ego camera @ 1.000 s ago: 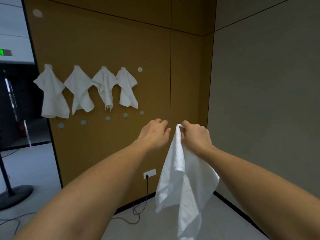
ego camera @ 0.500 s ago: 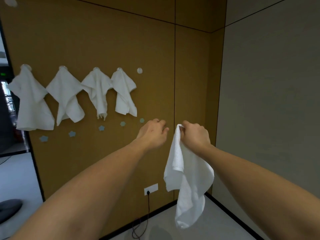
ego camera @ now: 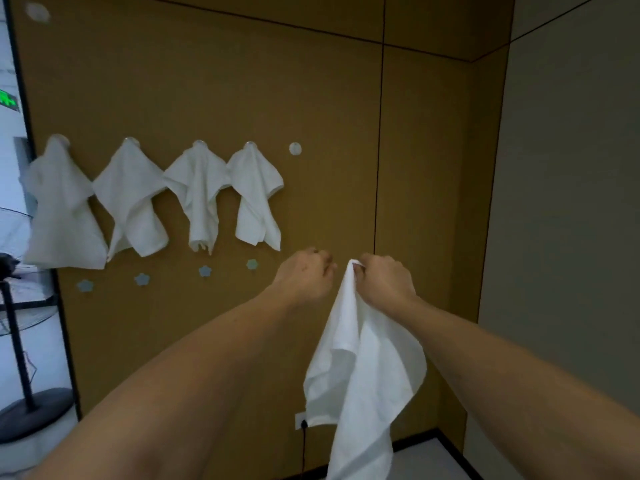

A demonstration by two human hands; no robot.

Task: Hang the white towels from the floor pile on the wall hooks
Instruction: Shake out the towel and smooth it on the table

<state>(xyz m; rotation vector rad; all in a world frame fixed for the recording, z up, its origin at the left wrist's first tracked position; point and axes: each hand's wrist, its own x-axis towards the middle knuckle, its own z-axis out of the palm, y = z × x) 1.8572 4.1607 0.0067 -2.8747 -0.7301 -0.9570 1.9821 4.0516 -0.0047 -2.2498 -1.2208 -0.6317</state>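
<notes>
Right hand (ego camera: 386,280) pinches a soft, crumpled white towel (ego camera: 360,375) by its corner; left hand (ego camera: 304,275) curled, its grip empty.

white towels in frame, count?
5. Four hang in a row on the wall. One towel hangs from the right hand.

Ochre panel wall (ego camera: 214,81) fills the view, split by thin dark seams. At three o'clock a grey wall (ego camera: 571,202) meets it in the corner. Low at six o'clock, a white wall socket (ego camera: 300,420) with a black cable (ego camera: 303,452) dropping to the pale floor (ego camera: 426,460). At nine o'clock, a black fan stand (ego camera: 24,382); green exit sign (ego camera: 8,100) at ten.
</notes>
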